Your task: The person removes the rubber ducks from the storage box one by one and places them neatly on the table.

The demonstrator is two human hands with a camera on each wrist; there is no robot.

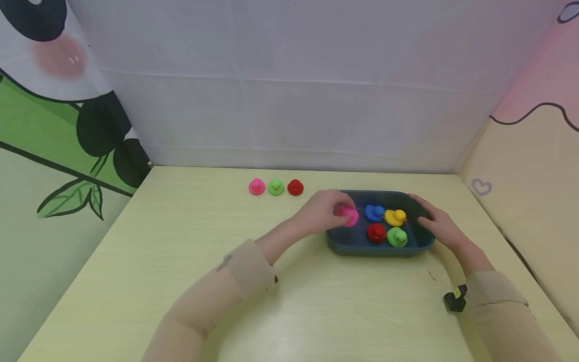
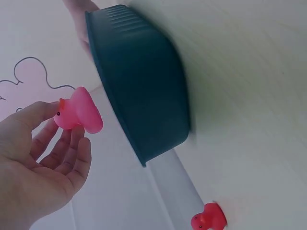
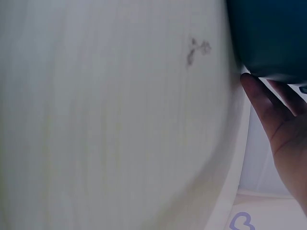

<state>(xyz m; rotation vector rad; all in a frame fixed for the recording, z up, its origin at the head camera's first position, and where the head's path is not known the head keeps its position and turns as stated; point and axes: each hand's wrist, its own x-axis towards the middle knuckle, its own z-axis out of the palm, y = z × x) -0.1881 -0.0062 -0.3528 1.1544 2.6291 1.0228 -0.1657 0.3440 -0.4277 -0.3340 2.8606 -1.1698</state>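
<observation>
My left hand (image 1: 323, 208) pinches a pink rubber duck (image 2: 81, 112) between thumb and fingertips, over the left end of a dark blue-green plastic basin (image 1: 357, 250). Inside the basin sit a blue duck (image 1: 374, 213), a yellow duck (image 1: 395, 217), a red duck (image 1: 376, 233) and a green duck (image 1: 397, 237). At the basin's right end, my right hand (image 1: 441, 226) holds the wall, thumb over the rim. The right wrist view has its fingers (image 3: 264, 103) against the basin's outer side.
Left of the basin, toward the table's back edge, stand a pink duck (image 1: 256, 187), a green duck (image 1: 276, 187) and a red duck (image 1: 295, 187) in a row. A pale cloth wall (image 1: 289, 115) rises behind the wooden table (image 1: 181, 241). Printed panels flank both sides.
</observation>
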